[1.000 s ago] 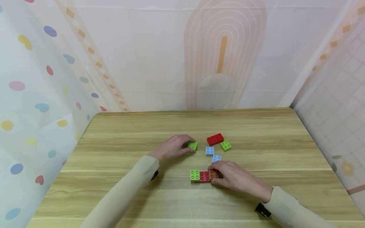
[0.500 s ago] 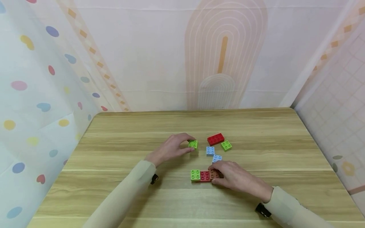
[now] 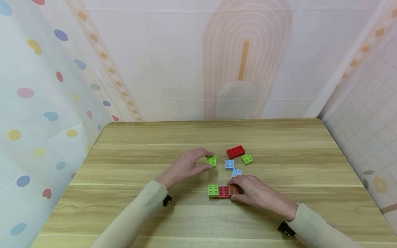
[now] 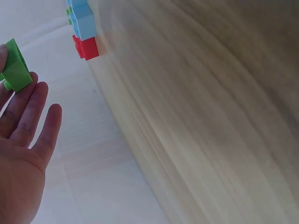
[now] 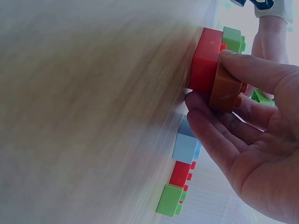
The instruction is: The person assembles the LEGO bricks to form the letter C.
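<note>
My left hand (image 3: 187,166) pinches a square green brick (image 3: 211,161) between thumb and fingertips; in the left wrist view this brick is held off the tabletop. My right hand (image 3: 255,192) grips a brown brick (image 5: 226,91) on the right end of a long red brick (image 5: 205,60), which lies on the table. A second green brick (image 3: 213,190) sits on the red brick's left end. Red studs show between the green and brown bricks. Just beyond my right fingers lies a light blue brick (image 3: 237,173), partly hidden by the hand.
Another light blue brick (image 3: 230,164) lies behind the first. Farther back are a loose long red brick (image 3: 235,152) and a green brick (image 3: 247,158). All rest on a wooden table (image 3: 149,137), with a patterned cloth (image 3: 173,69) hanging behind it.
My left hand, still holding the green brick, rises slightly and then comes a little toward me. The right hand stays on the brown brick. The head view shifts slightly.
</note>
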{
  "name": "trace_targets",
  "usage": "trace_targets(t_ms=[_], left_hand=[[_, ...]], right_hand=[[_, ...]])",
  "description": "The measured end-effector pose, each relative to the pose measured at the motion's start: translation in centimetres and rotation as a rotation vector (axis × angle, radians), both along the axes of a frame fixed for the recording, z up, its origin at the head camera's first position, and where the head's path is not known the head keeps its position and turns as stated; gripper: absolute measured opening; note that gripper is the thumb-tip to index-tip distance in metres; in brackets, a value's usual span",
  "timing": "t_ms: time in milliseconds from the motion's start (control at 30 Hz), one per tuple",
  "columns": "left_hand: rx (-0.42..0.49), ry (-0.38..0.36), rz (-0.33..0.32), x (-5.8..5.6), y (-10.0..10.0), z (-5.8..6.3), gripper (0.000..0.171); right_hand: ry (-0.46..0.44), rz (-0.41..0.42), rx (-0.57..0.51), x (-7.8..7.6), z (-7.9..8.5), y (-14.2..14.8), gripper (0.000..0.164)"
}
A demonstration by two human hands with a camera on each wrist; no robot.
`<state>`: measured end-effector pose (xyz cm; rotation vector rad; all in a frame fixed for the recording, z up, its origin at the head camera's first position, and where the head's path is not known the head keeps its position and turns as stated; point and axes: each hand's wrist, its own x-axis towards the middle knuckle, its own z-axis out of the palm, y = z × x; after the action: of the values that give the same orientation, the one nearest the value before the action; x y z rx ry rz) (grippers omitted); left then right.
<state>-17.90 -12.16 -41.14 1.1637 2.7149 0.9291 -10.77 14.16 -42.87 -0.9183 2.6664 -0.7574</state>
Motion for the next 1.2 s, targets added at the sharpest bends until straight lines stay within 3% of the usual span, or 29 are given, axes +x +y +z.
trace_targets(t_ms=[267, 833, 1200], left_hand=[[0.029, 0.015, -0.034, 1.2, 0.0, 0.2, 0.04], [0.075, -0.017, 0.003, 3.6, 0.6, 1.1, 0.036], [0.08, -0.122, 0.036, 4.8, 0.7, 0.8, 0.038]], right_hand=[[-0.018, -0.011, 0.004, 0.0, 0.1, -0.1, 0.036], [-0.031, -0.018, -0.002, 0.0, 0.3, -0.1, 0.038], [-0.014, -0.008, -0.003, 0.0, 0.2, -0.1, 0.037]])
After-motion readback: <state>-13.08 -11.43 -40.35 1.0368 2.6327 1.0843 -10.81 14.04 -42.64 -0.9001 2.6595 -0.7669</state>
